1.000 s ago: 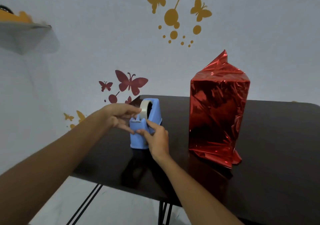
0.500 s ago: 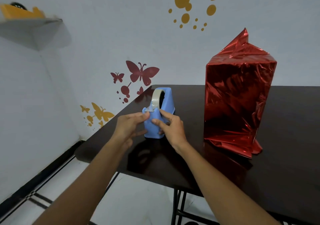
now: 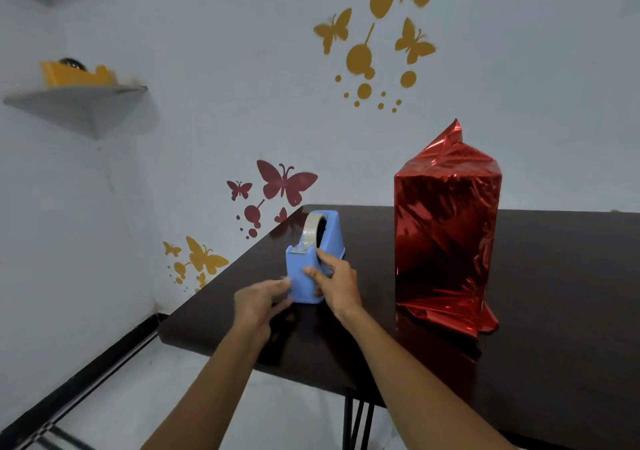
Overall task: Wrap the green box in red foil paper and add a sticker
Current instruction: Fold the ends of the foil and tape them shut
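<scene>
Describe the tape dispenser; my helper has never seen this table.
On the dark table, look toward its left edge, left of the tall red foil-wrapped box. The tape dispenser stands there, gripped by the right hand. It is the only blue thing, with a tape roll on top.

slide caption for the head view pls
Right hand grips the blue tape dispenser on the dark table, left hand beside it, foil-wrapped box nearby.

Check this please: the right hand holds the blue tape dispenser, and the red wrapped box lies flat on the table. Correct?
Not fully. In the head view the red wrapped box stands upright on the table, not flat. The right hand does hold the blue tape dispenser.
</scene>
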`<state>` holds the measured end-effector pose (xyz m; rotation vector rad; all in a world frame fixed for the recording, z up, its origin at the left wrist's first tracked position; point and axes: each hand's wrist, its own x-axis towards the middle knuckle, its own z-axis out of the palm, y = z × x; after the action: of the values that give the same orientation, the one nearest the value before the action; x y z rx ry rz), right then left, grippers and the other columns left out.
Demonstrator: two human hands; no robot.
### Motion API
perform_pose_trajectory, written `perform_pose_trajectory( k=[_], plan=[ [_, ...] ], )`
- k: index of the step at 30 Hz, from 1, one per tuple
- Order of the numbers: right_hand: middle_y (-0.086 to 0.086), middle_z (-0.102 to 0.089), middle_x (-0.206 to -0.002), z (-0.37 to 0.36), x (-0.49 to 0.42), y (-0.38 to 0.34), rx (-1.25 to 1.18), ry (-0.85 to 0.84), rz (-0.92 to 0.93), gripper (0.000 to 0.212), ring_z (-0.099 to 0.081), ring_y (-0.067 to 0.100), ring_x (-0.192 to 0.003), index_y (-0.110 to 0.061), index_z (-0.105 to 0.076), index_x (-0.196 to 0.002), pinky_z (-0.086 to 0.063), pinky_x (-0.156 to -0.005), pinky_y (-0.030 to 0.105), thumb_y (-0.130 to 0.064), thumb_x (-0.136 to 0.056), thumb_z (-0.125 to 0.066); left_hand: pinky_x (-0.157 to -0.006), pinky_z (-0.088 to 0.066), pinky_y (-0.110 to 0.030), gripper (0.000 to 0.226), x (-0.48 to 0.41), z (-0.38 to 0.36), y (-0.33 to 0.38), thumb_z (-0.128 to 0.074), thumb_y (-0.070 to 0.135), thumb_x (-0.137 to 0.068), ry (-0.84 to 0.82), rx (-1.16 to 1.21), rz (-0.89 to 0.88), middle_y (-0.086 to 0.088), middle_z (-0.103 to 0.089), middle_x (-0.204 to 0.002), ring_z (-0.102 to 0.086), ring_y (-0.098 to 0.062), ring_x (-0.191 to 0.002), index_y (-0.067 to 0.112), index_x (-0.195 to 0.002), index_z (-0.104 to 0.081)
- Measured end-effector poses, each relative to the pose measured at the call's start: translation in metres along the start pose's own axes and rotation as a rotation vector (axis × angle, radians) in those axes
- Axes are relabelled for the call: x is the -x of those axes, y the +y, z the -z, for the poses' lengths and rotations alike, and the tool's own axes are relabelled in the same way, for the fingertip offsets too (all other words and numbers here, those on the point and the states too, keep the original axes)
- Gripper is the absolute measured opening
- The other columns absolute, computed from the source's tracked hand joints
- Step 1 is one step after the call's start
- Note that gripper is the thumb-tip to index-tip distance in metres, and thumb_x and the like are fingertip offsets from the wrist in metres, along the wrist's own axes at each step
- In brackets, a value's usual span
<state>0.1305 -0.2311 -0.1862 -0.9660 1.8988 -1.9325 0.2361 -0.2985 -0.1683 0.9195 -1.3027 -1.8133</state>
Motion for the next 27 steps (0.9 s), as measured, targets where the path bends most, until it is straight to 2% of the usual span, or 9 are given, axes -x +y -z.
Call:
perform_pose_trajectory(
  k=[3,6,8,11,14,17,22,25,27],
  plan=[
    [0.008,-0.05,-0.135,0.008,0.007,-0.014,0.099,-0.049,-0.019,0.055,-0.056,0.019,-0.106,-0.017,-0.047,-0.137,-0.054,-0.075,0.018,-0.013,-0.085,-0.066,-0.086,-0.051,-0.035,0.016,0.017,0.014,0.008,-0.074,0.012,-0.077,0.003,-0.063,-0.125,-0.009,-0.068,-0.104,-0.063,-0.022,-0.097,0.008,-0.092,-0.07],
    [0.002,-0.065,-0.102,0.029,0.036,-0.044,0.272,-0.019,0.241,0.047,-0.06,0.009,-0.088,-0.024,-0.05,-0.134,-0.051,-0.083,0.022,-0.016,-0.089,-0.06,-0.096,-0.041,-0.032,0.021,0.043,0.004,0.048,-0.076,0.027,-0.07,-0.159,-0.214,-0.364,0.005,-0.065,-0.111,-0.056,-0.014,-0.109,0.02,-0.09,-0.072],
    [-0.004,-0.067,-0.106,0.054,0.057,-0.074,0.269,0.172,0.583,0.045,-0.062,0.007,-0.091,-0.024,-0.052,-0.131,-0.05,-0.086,0.022,-0.016,-0.088,-0.062,-0.102,-0.037,-0.031,0.041,0.056,-0.016,0.084,-0.073,0.036,-0.062,-0.356,-0.237,-0.457,0.011,-0.061,-0.122,-0.053,-0.007,-0.116,0.016,-0.097,-0.073],
    [-0.009,-0.057,-0.125,0.113,0.071,-0.11,0.288,0.558,0.891,0.051,-0.052,0.003,-0.117,-0.026,-0.048,-0.13,-0.041,-0.101,0.025,-0.022,-0.083,-0.069,-0.097,-0.037,-0.024,0.029,0.07,-0.068,0.131,-0.072,0.032,-0.065,-0.642,-0.242,-0.48,0.017,-0.056,-0.129,-0.049,-0.001,-0.123,0.014,-0.088,-0.076],
    [-0.012,-0.033,-0.145,0.165,0.06,-0.129,0.322,0.669,0.608,0.096,-0.03,0.004,-0.134,-0.042,-0.014,-0.142,-0.027,-0.112,0.037,-0.051,-0.069,-0.075,-0.112,-0.027,-0.034,0.022,0.073,-0.123,0.156,-0.073,0.025,-0.066,-0.796,-0.335,-0.497,0.011,-0.053,-0.134,-0.045,-0.008,-0.128,0.014,-0.085,-0.077],
    [0.003,-0.015,-0.156,0.197,0.04,-0.129,0.261,0.529,0.304,0.134,-0.019,0.019,-0.142,-0.04,0.011,-0.145,-0.021,-0.114,0.05,-0.061,-0.044,-0.075,-0.116,-0.016,-0.037,0.021,0.075,-0.168,0.158,-0.073,0.025,-0.061,-0.924,-0.473,-0.453,0.005,-0.05,-0.138,-0.038,-0.013,-0.134,0.017,-0.08,-0.077],
    [0.008,-0.025,-0.152,0.212,0.027,-0.12,0.135,0.221,0.192,0.133,-0.03,0.02,-0.137,-0.043,0.018,-0.142,-0.028,-0.102,0.03,-0.032,-0.056,-0.083,-0.108,-0.011,-0.033,0.013,0.065,-0.202,0.154,-0.072,0.019,-0.077,-0.965,-0.691,-0.419,0.003,-0.045,-0.143,-0.027,-0.016,-0.139,0.017,-0.089,-0.074],
    [0.009,-0.034,-0.146,0.212,0.024,-0.112,0.118,0.198,0.203,0.134,-0.041,0.017,-0.126,-0.045,0.015,-0.142,-0.032,-0.097,0.029,-0.034,-0.051,-0.083,-0.101,-0.012,-0.032,0.014,0.064,-0.212,0.154,-0.071,0.02,-0.078,-0.953,-0.761,-0.405,0.003,-0.046,-0.143,-0.026,-0.017,-0.139,0.016,-0.091,-0.074],
    [0.008,-0.037,-0.142,0.211,0.024,-0.109,0.082,0.223,0.214,0.132,-0.041,0.015,-0.123,-0.047,0.01,-0.142,-0.034,-0.097,0.029,-0.035,-0.049,-0.083,-0.106,-0.01,-0.035,0.013,0.061,-0.217,0.153,-0.072,0.021,-0.077,-0.946,-0.789,-0.401,0.003,-0.045,-0.143,-0.025,-0.017,-0.14,0.018,-0.09,-0.075]
  ],
)
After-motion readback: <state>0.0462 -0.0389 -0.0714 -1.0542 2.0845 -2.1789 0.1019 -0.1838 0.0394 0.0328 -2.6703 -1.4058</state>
